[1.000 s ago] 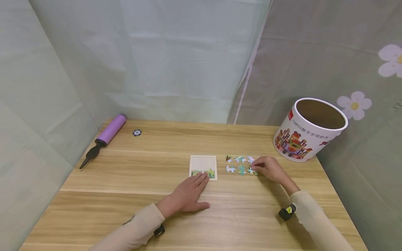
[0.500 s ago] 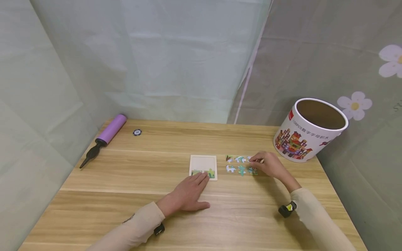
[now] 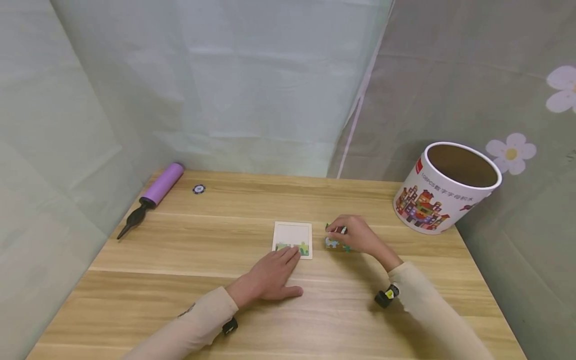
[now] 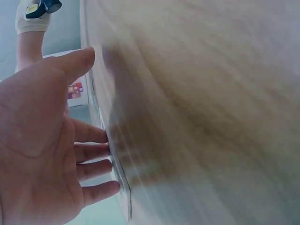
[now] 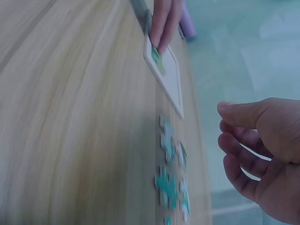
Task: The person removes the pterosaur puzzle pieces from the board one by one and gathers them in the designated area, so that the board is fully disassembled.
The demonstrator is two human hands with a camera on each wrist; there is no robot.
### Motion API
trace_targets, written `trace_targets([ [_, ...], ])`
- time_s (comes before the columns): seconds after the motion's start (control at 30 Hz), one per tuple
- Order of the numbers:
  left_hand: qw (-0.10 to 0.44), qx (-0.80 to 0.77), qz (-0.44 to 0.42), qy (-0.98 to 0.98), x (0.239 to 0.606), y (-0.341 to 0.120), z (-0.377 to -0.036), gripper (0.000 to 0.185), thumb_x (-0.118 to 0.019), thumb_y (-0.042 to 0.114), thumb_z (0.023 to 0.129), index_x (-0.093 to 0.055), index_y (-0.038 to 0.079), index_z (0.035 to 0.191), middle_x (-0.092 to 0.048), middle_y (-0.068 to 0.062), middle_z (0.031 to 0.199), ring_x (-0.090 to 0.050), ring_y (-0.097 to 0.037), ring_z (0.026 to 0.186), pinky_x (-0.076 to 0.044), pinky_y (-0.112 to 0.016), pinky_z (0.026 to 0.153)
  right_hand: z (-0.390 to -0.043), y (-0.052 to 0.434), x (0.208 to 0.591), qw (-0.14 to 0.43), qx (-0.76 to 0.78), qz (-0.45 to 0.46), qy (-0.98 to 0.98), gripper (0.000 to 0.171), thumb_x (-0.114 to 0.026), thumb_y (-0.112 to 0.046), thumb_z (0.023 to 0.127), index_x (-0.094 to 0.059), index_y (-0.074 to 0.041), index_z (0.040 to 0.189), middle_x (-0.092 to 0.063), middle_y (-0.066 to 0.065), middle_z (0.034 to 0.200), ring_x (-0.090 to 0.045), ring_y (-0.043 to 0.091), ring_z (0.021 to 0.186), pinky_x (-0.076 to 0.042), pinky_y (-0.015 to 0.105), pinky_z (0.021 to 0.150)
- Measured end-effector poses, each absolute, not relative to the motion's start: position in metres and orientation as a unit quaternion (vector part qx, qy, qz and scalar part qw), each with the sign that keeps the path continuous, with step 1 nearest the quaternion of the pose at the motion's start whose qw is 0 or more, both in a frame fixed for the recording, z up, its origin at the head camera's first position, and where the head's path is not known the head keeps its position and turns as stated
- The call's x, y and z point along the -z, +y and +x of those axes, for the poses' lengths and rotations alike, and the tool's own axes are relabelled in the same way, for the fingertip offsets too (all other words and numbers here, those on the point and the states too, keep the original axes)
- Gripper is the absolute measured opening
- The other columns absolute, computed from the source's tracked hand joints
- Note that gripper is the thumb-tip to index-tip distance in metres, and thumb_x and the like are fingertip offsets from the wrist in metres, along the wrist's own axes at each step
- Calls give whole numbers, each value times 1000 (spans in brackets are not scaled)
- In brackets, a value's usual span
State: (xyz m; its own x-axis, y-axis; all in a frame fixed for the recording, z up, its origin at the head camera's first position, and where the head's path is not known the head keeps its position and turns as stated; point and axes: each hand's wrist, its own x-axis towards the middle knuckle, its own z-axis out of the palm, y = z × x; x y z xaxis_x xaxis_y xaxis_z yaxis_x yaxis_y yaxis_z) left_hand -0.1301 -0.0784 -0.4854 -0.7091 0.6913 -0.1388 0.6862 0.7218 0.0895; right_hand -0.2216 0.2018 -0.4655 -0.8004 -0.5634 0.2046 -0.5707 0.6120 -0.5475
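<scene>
Left hand [image 3: 270,277] lies flat on the wooden table [image 3: 180,260], fingers straight, fingertips pressing the near edge of the white puzzle tray [image 3: 292,235]; the left wrist view shows the same, fingers [image 4: 93,161] extended against the tray's edge, nothing gripped. Tray sits mid-table with a few green pieces already seated along its near row. Right hand [image 3: 355,235] is just right of the tray, over the loose jigsaw pieces [image 3: 332,243]; its fingertips seem to pinch a small piece [image 3: 340,230] with a red bit showing in the head view, but the right wrist view shows the fingers [image 5: 243,152] curled with no piece visible, so cannot tell for sure whether it holds one. Loose pieces lie flat on the table in a small cluster beside the tray [image 5: 171,183]. Judged handling: pieces look thin, light, stiff card or wood, flat on a smooth top, so hard to get under; best pinched at opposite edges or slid to lift a tab. The tray is light and likely to skid, which is why pinning it flat makes sense. Also present: printed cylindrical tub [image 3: 445,187] far right, purple hand pump [image 3: 155,192] far left, small round token [image 3: 198,189] near it.
</scene>
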Motion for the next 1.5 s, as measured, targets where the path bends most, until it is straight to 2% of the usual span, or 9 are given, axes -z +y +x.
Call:
trace_targets([
  [0.2, 58, -22, 377, 924, 485, -79, -131, 86, -52, 64, 98, -44, -3, 152, -39, -18, 161, -38, -31, 148, -37, -46, 118, -224, 176, 464, -6, -315, 330, -890, 9, -77, -12, 91, -81, -8, 99, -75, -1, 91, -66, 8, 78, -57, 27, 70],
  [0.43, 33, -6, 384, 923, 490, -78, -128, 88, -53, 67, 96, -47, -3, 149, -47, -16, 151, -44, -29, 138, -42, -43, 113, -230, 154, 463, -31, -313, 324, -892, 10, -76, -16, 93, -81, -12, 101, -74, -4, 93, -66, 8, 79, -56, 24, 69],
  [0.73, 93, -8, 358, 929, 484, -70, -109, 91, -44, 68, 99, -37, -4, 155, -32, -22, 163, -35, -34, 150, -31, -42, 122, -235, 132, 472, -37, -311, 347, -884, 10, -76, -15, 94, -81, -10, 100, -76, -1, 96, -67, 9, 82, -55, 23, 72],
  [1.17, 77, 8, 340, 937, 482, -66, -96, 91, -42, 68, 100, -40, -6, 153, -32, -25, 162, -33, -37, 150, -32, -41, 121, -237, 102, 486, -70, -287, 365, -883, 10, -75, -17, 95, -81, -12, 101, -75, -1, 99, -68, 10, 89, -56, 27, 79],
  [1.5, 84, 12, 328, 941, 485, -67, -96, 90, -43, 67, 100, -36, -4, 155, -29, -23, 164, -31, -36, 151, -36, -44, 119, -242, 88, 501, -85, -286, 370, -880, 9, -76, -23, 94, -81, -16, 98, -73, -7, 92, -65, 4, 84, -54, 23, 78],
])
